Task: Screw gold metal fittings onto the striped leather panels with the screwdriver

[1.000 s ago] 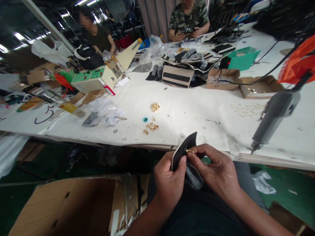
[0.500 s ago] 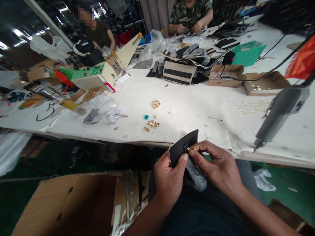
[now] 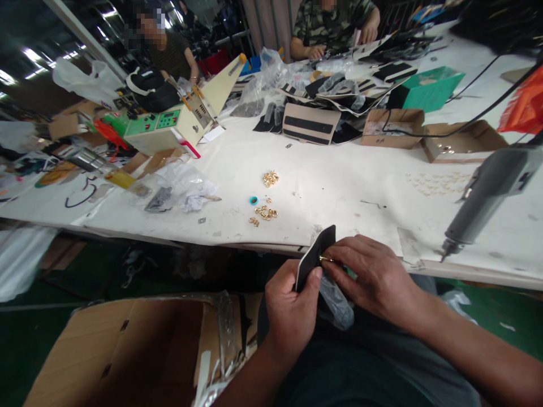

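My left hand is closed on the lower left edge of a black panel with a pale edge, thumb on its near face. A small gold metal fitting sits against that face, pinched between the thumb and fingers of my right hand. Its exact shape is mostly hidden by the fingers. Below the panel hangs a plastic-wrapped piece, between my two hands. On the table beyond are loose gold fittings, a second gold pile and a small blue cap.
A grey electric screwdriver hangs at the right above the table. Cardboard trays and a green box stand behind. A machine is at left, an open carton below. Two people sit across the table.
The panel has turned more edge-on to me. My right hand has rolled over, its back now facing up more, still at the gold fitting. A co-worker's hand across the table has lifted to the right.
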Motion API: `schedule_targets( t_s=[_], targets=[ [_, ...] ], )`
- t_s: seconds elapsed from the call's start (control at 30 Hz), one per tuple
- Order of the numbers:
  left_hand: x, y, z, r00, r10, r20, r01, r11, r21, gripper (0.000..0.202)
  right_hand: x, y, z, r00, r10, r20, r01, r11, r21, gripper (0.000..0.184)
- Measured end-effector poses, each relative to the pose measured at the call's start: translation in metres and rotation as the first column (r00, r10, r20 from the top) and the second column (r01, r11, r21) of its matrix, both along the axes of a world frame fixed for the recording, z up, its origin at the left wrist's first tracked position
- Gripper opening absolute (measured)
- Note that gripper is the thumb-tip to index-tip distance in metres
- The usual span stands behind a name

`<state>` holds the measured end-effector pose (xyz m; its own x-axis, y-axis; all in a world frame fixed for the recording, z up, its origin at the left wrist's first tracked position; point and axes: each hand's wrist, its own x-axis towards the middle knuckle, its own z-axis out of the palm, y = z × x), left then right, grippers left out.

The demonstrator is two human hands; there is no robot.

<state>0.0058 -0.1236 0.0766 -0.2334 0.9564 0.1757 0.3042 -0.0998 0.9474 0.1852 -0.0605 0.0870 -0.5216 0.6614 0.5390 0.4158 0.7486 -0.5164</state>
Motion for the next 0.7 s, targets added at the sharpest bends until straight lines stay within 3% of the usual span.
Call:
schedule_targets(
  t_s=[0.1, 0.2, 0.27, 0.57, 0.7],
  targets=[
    [0.000, 0.000, 0.002, 0.999, 0.000, -0.050, 0.003, 0.998, 0.069, 0.010, -0.010, -0.006, -0.005, 0.985, -0.082, -0.154, 0.049, 0.977, -0.206, 0.007],
    [-0.002, 0.002, 0.002, 0.995, -0.002, -0.099, 0.013, 0.993, 0.119, 0.010, -0.022, -0.015, -0.011, 0.937, -0.244, -0.250, 0.120, 0.897, -0.425, 0.013],
    [-0.003, 0.004, 0.001, 0.991, 0.000, -0.131, 0.019, 0.990, 0.141, 0.010, -0.027, -0.018, -0.014, 0.908, -0.318, -0.273, 0.147, 0.852, -0.503, 0.014],
    [-0.003, 0.008, -0.003, 0.974, 0.011, -0.228, 0.045, 0.971, 0.237, 0.018, -0.036, -0.025, -0.020, 0.794, -0.484, -0.368, 0.228, 0.798, -0.557, 0.017],
    [-0.003, 0.005, -0.008, 0.969, 0.024, -0.246, 0.047, 0.959, 0.279, 0.020, -0.037, -0.030, -0.016, 0.806, -0.443, -0.392, 0.248, 0.855, -0.455, 0.011]
  ],
)
